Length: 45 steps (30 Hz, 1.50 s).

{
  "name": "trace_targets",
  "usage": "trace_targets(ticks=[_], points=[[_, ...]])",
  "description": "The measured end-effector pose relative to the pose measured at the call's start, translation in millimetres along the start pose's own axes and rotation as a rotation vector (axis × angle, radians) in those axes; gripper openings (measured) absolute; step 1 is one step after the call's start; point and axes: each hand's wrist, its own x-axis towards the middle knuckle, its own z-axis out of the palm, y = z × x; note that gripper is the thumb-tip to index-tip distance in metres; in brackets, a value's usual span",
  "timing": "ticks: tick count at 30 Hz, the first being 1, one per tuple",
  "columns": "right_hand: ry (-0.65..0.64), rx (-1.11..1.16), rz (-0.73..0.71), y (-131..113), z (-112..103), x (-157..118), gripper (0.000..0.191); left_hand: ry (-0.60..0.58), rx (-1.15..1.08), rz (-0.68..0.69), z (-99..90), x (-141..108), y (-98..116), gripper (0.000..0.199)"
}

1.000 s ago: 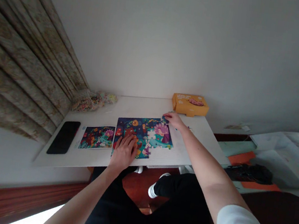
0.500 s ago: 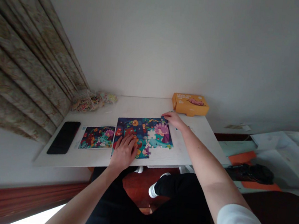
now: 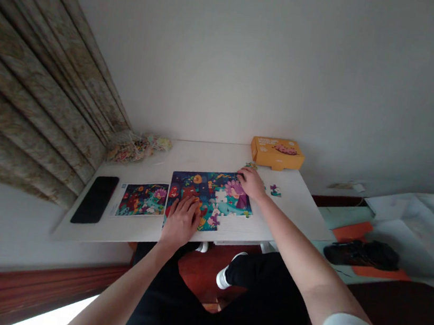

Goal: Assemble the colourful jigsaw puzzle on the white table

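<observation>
A white desk stands against a pale wall, with a patterned curtain at its far left end. The person's left hand lies on the lower left part of a colourful jigsaw puzzle, open, with the fingers spread, and it seems to press the pieces flat without gripping any. The right hand rests at the upper right corner of the puzzle with the fingers lightly curled. I cannot tell if a piece is under these fingers. The puzzle lies in the middle of the desk, and a white gap shows near its centre. Just beyond the right hand are two small loose pieces. To the left of the puzzle lie a picture card and a black phone. Farther back are a clear bag of pieces and an orange box.

A careless move of the right hand could push the loose pieces or shift the joined pieces, because nothing holds them at the edge. Compared with the earlier frame, the right hand sits lower on the puzzle, and the dark blue piece at its fingertips no longer shows.
</observation>
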Motion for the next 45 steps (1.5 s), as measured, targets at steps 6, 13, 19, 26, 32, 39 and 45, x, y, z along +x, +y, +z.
trace_targets(ticks=[6,13,19,26,32,39,45], points=[[-0.119,-0.181,-0.030,-25,14,-46,0.055,0.016,0.007,0.005,2.2,-1,-2,0.035],[-0.195,-0.190,0.065,-29,24,-53,0.070,0.021,0.013,0.013,2.8,-1,-3,0.036],[-0.137,-0.141,0.060,-32,26,-54,0.065,0.042,0.006,0.010,6.2,-2,-3,0.037],[0.146,-0.068,0.101,-26,4,-70,0.038,-0.019,0.016,0.062,1.5,11,6,0.034],[0.271,-0.134,0.222,6,-25,-127,0.027,-0.130,0.027,0.090,20.4,54,29,0.047],[0.341,-0.165,0.313,41,-39,-146,0.034,-0.193,0.031,0.043,49.0,85,33,0.054],[0.386,-0.270,0.528,49,-45,-119,0.057,-0.196,0.044,0.052,51.9,91,29,0.054]])
